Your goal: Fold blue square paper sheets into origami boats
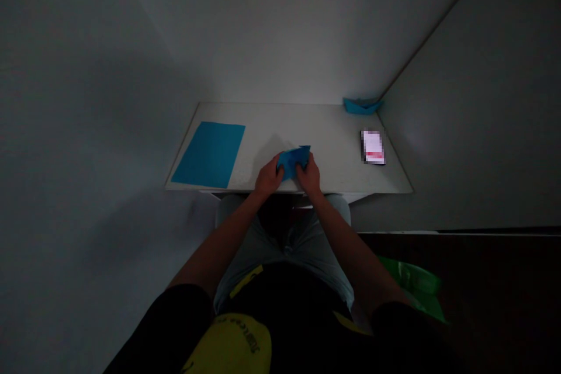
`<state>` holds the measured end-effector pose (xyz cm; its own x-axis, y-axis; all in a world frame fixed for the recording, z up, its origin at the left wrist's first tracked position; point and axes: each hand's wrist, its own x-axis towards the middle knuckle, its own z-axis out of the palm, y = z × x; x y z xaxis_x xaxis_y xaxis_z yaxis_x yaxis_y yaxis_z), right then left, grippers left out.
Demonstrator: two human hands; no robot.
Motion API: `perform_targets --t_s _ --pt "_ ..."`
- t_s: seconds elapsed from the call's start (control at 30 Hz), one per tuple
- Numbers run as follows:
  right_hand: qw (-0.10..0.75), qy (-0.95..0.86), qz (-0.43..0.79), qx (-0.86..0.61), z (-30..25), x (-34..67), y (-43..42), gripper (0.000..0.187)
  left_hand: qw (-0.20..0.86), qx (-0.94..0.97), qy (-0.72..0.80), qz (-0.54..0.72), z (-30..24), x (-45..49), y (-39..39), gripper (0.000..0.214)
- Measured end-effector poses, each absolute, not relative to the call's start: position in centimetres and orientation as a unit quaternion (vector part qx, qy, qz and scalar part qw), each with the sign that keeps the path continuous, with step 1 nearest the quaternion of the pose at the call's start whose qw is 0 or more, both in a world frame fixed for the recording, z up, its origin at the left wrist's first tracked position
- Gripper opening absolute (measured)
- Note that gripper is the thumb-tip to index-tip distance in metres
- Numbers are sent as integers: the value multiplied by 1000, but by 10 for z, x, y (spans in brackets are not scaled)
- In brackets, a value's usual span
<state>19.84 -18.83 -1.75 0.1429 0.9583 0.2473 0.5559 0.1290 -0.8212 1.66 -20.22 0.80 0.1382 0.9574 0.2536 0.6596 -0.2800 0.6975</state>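
Note:
A small piece of folded blue paper (293, 161) is held between my two hands just above the front part of the white table (302, 123). My left hand (269, 177) grips its left side, thumb on the near face. On the right side, my right hand (309, 175) pinches the paper in the same way, with its fingers mostly hidden behind. A pointed corner sticks up at the paper's upper right. Flat on the table's left part lies a blue sheet of paper (209, 155).
A folded blue paper boat (362, 106) stands at the back right corner. In front of it lies a phone (373, 147) with a lit, blurred screen. Walls border the table behind and at the sides. A green plastic object (414, 283) is on the dark floor at lower right.

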Motion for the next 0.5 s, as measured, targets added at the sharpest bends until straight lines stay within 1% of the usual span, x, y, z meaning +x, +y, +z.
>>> perform_targets --t_s 0.13,0.23,0.3,0.4,0.5 --pt "445 -647 240 -571 -12 205 -189 58 262 648 588 407 9 13 -199 51" --pt "447 -682 234 -529 -11 218 -189 53 255 648 572 433 9 7 -194 43" --pt "437 -701 228 -515 -12 228 -190 49 246 665 566 420 7 4 -191 36" --pt "402 -741 193 -502 -14 247 -193 43 243 682 571 388 6 -1 -191 34" --pt "327 -799 133 -488 -15 264 -200 34 232 718 561 341 5 -5 -194 35"
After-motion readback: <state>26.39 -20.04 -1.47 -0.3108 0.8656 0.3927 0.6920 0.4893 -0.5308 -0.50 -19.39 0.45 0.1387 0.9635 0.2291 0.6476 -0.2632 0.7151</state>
